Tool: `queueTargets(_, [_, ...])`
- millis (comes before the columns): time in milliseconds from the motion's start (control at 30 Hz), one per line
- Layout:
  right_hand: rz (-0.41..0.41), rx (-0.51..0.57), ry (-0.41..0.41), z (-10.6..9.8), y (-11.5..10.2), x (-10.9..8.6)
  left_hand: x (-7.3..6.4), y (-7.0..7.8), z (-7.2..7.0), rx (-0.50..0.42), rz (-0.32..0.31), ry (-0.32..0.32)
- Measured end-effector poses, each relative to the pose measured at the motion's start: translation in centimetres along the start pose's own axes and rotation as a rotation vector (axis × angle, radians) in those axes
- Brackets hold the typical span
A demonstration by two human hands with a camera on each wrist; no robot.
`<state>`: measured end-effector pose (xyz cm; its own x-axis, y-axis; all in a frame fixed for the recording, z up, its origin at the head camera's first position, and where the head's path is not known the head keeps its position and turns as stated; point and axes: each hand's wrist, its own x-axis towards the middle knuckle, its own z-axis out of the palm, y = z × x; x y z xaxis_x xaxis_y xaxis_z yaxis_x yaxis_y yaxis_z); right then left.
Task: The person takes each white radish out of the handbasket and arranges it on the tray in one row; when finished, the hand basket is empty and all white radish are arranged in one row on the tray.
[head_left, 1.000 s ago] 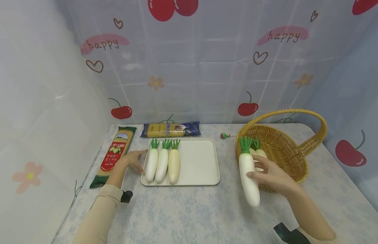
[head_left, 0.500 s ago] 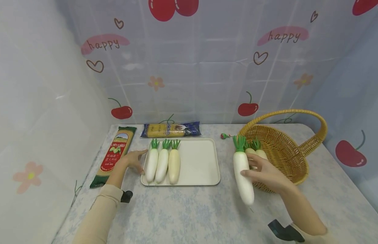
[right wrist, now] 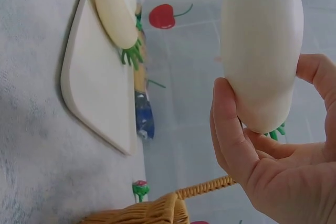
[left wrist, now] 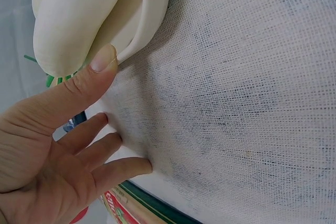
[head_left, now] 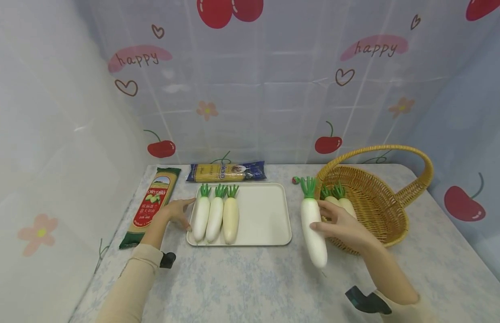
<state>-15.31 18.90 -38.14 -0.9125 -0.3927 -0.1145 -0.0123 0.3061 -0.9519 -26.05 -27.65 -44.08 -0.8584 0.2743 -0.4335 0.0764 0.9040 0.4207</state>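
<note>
My right hand (head_left: 341,226) pinches a white radish (head_left: 313,233) with a green top between thumb and fingers, raised at the basket's left side; the right wrist view shows the same radish (right wrist: 262,51) in its grip. Three radishes lie side by side on the left half of a white tray (head_left: 266,215): two white, and a creamier one (head_left: 230,220). At the tray's left edge rests my left hand (head_left: 178,213), its thumb touching the rim in the left wrist view and its fingers (left wrist: 123,171) extended on the cloth. In the wicker basket (head_left: 372,211) lie two more radishes (head_left: 346,206), partly hidden by my right hand.
A green and red pasta packet (head_left: 153,204) lies left of the tray. Behind the tray is a blue and yellow pasta packet (head_left: 227,172). A small red and green lollipop (head_left: 296,180) lies near the basket, whose tall handle (head_left: 425,175) arches above it.
My right hand has carried the radish leftward, away from the basket and toward the tray, and the radish now covers part of the lollipop. My left hand stays in place.
</note>
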Motion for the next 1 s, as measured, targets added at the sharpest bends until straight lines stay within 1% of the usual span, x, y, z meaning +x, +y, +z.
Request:
queueTargets(200, [0.022, -0.018, 0.02, 0.6, -0.1, 0.6, 0.1, 0.0, 0.1, -0.012, -0.004, -0.003])
queueTargets(333, [0.04, -0.029, 0.028, 0.9, -0.3, 0.9, 0.2, -0.1, 0.1, -0.001, 0.001, 0.0])
queueTargets(600, [0.037, 0.04, 0.013, 1.3, 0.2, 1.6, 0.2, -0.3, 0.3, -0.025, -0.005, 0.003])
queueTargets(700, [0.029, 0.053, 0.012, 1.5, 0.3, 1.8, 0.3, -0.3, 0.3, -0.011, -0.007, 0.004])
queueTargets(800, [0.026, 0.07, 0.016, 1.7, 0.4, 2.1, 0.3, -0.4, 0.2, -0.023, -0.014, 0.001])
queueTargets(900, [0.031, 0.087, 0.016, 2.0, 0.4, 2.4, 0.2, -0.3, 0.0, -0.034, -0.01, -0.007])
queueTargets(933, [0.034, 0.095, 0.016, 2.1, 0.4, 2.5, 0.1, -0.3, -0.1, -0.026, 0.002, -0.005])
queueTargets(1000, [0.041, 0.104, 0.015, 2.3, 0.4, 2.7, 0.1, -0.3, -0.2, -0.026, 0.007, -0.01])
